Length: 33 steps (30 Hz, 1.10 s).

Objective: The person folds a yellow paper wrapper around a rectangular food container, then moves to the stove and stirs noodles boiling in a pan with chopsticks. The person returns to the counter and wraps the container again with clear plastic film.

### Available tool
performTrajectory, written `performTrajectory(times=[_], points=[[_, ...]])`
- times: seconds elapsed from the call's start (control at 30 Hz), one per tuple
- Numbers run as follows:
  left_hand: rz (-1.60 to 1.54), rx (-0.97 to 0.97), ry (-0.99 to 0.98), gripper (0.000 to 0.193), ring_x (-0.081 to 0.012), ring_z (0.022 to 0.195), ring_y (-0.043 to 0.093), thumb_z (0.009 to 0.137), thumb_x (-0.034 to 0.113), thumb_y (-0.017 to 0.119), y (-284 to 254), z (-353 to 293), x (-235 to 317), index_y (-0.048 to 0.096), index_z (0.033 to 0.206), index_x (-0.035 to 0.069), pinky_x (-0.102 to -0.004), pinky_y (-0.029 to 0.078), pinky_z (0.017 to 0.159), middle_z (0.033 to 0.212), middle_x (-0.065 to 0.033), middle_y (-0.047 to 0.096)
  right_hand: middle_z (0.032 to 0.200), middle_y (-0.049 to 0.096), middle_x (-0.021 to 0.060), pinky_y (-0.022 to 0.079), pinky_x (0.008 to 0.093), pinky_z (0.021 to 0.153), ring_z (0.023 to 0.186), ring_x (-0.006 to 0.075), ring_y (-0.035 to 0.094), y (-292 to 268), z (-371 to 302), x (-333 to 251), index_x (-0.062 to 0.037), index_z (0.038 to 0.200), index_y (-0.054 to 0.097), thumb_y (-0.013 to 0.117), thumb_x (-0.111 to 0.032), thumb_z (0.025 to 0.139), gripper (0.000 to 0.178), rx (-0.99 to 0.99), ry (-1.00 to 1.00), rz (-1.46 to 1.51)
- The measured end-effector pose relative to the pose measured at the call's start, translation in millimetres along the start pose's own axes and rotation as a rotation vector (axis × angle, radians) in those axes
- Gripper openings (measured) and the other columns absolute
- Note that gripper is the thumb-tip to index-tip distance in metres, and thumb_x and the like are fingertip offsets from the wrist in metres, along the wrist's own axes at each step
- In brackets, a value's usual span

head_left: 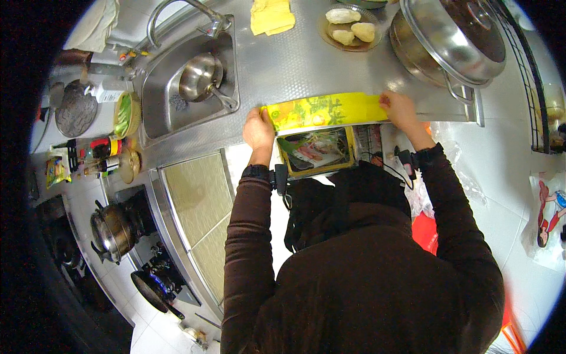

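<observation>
A long, flat yellow thing (324, 112), printed with fruit and green leaves, lies along the front edge of the steel counter (283, 76). I cannot make out whether it is a board or a flat box. At its left end, my left hand (259, 128) grips it with the thumb over the near corner. The fingers of my right hand (401, 112) are closed on the opposite end. Just below the counter edge is an open bin (352, 147) with green and pinkish scraps inside.
Left of my hands is a sink (162, 82) with a metal pan (200, 76) in it. Behind stand a yellow cloth (272, 16), a glass plate (326, 36) with pale peeled pieces, and a large lidded steel pot (413, 53). A stove (159, 265) is at lower left.
</observation>
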<state>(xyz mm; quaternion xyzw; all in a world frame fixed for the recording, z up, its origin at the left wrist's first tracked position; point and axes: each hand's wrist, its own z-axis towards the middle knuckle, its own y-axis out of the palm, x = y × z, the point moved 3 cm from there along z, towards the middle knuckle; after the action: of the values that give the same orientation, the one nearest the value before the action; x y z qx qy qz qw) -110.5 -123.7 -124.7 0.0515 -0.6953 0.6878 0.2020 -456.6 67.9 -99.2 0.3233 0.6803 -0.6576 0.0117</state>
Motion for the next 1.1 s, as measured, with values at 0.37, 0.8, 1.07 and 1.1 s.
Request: performTrajectory(times=[0.37, 0.8, 1.07, 1.1], points=[[0.107, 0.056, 0.038, 0.025, -0.0399, 0.082, 0.065, 0.094, 0.031, 0.058, 12, -1, -1, 0.063, 0.099, 0.007, -0.0484, 0.052, 0.075, 0.099, -0.0159, 0.066, 0.117, 0.064, 0.0163, 0.047, 0.0474, 0.091, 0.105, 0.0350, 0.060, -8, -8, -27, -0.0090, 0.106, 0.067, 0.063, -0.008, 0.078, 0.028, 0.402, -0.119, -0.140], [0.016, 0.042, 0.009, 0.027, -0.0402, 0.082, 0.066, 0.094, 0.033, 0.058, 4, 2, -2, 0.065, 0.099, 0.008, -0.0495, 0.052, 0.072, 0.102, -0.0152, 0.068, 0.150, 0.041, 0.0131, 0.021, 0.0486, 0.118, 0.141, 0.0295, 0.035, 119, 0, -225, -0.0135, 0.142, 0.047, 0.059, -0.039, 0.091, 0.058, 0.115, -0.590, 0.001], [0.060, 0.054, 0.026, 0.027, -0.0393, 0.077, 0.066, 0.092, 0.035, 0.060, 11, 6, -14, 0.064, 0.095, 0.009, -0.0500, 0.053, 0.069, 0.092, -0.0157, 0.068, 0.152, 0.038, 0.0115, 0.021, 0.0526, 0.116, 0.141, 0.0299, 0.034, 109, -3, -188, -0.0177, 0.145, 0.043, 0.057, -0.040, 0.092, 0.060, 0.148, -0.560, -0.065], [0.079, 0.065, 0.043, 0.026, -0.0389, 0.075, 0.066, 0.093, 0.036, 0.060, 11, 6, -14, 0.064, 0.093, 0.010, -0.0500, 0.052, 0.068, 0.091, -0.0152, 0.068, 0.153, 0.037, 0.0116, 0.022, 0.0532, 0.116, 0.141, 0.0301, 0.033, 103, -4, -177, -0.0175, 0.146, 0.042, 0.056, -0.039, 0.092, 0.060, 0.143, -0.541, -0.055]])
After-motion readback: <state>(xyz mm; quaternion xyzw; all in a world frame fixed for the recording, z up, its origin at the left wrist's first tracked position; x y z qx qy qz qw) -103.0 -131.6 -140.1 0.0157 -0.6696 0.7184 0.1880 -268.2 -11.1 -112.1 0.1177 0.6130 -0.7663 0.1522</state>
